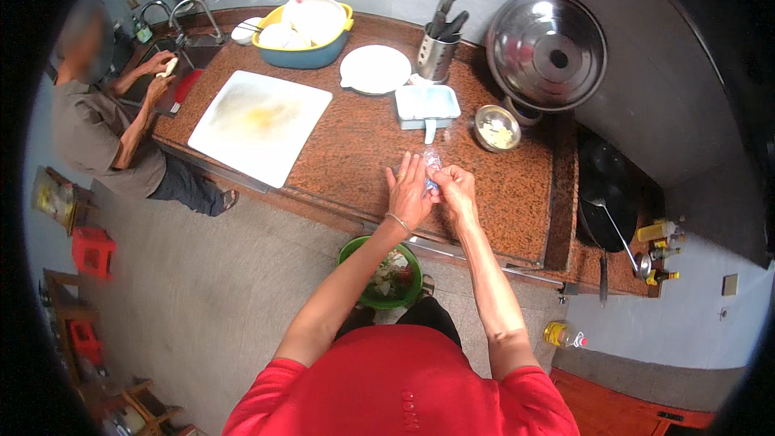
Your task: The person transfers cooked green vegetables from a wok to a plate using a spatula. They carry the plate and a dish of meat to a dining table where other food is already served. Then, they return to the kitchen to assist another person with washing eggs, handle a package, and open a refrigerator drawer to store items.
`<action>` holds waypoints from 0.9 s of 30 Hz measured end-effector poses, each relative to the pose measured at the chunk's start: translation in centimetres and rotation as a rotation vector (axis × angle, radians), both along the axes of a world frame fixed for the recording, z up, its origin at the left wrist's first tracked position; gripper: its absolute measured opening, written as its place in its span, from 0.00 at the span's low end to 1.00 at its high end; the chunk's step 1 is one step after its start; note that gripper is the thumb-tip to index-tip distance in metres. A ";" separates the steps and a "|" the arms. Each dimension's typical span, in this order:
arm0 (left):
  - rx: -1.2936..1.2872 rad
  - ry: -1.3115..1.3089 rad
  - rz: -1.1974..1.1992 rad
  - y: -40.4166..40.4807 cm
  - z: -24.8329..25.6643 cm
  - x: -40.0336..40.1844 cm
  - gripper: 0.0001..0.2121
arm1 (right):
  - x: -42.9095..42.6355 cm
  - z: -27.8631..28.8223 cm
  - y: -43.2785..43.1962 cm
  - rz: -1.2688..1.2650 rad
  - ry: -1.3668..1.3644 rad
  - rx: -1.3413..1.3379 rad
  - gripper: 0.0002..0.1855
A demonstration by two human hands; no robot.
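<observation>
Over the front of the granite counter [357, 157], my right hand [458, 189] pinches a small clear plastic packet [432, 160] with blue and red print. My left hand [408, 191] lies against the packet's left side, palm down with fingers stretched forward. Whether its thumb grips the packet is hidden. Just beyond the packet is a light-blue lidded box [427, 106] with a pale handle-like piece [430, 131] at its front. Right of the box, a small metal bowl [496, 128] holds pale chopped pieces.
A white cutting board [260, 127], a white plate [375, 68], a knife holder [435, 57] and a basin of dishes [303, 57] stand on the counter. At the sink, another person [109, 127] holds a pale item. A green basin of scraps [387, 284] sits by my feet; a wok [605, 218] is right.
</observation>
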State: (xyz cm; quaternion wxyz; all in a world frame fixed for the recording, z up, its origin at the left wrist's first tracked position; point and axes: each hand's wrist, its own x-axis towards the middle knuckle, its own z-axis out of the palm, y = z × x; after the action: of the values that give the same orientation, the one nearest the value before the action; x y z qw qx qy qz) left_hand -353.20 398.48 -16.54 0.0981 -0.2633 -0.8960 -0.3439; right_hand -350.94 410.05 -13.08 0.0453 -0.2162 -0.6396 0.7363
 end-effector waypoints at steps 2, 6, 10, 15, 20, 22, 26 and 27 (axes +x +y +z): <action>0.068 -0.064 0.027 -1.9 -1.3 -0.9 0.25 | 0.0 2.1 -2.5 0.077 -0.044 0.065 0.12; 0.393 -0.153 -0.081 -3.6 -2.4 -2.1 0.19 | -0.1 4.8 -0.3 0.405 0.104 0.673 0.16; 0.271 -0.186 -0.162 -3.8 -1.2 -3.2 0.18 | -1.7 7.8 0.9 0.791 0.474 1.264 0.34; 0.327 -0.150 -0.243 -4.4 0.0 -4.7 0.08 | -4.7 7.6 1.4 1.038 0.774 1.267 0.21; 0.374 -0.273 -0.276 -4.3 0.6 -4.8 0.14 | -6.0 6.5 1.6 1.074 0.829 1.238 0.24; 0.326 -0.354 -0.263 -4.2 2.4 -3.8 0.14 | -6.4 6.0 1.6 1.054 0.894 1.283 0.17; 0.325 -0.269 -0.227 -4.3 1.8 -3.6 0.12 | -6.5 5.9 1.1 0.933 0.894 1.198 0.12; 0.313 -0.279 -0.210 -4.1 2.3 -3.4 0.12 | -6.5 5.9 1.2 0.937 0.892 1.205 0.12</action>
State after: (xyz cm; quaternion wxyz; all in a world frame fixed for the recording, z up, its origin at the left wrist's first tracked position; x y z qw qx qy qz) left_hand -356.65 394.42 -14.27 -0.0232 -0.2866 -0.8042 -0.5201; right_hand -357.43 411.27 -7.20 0.0904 0.4359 -0.8646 0.2328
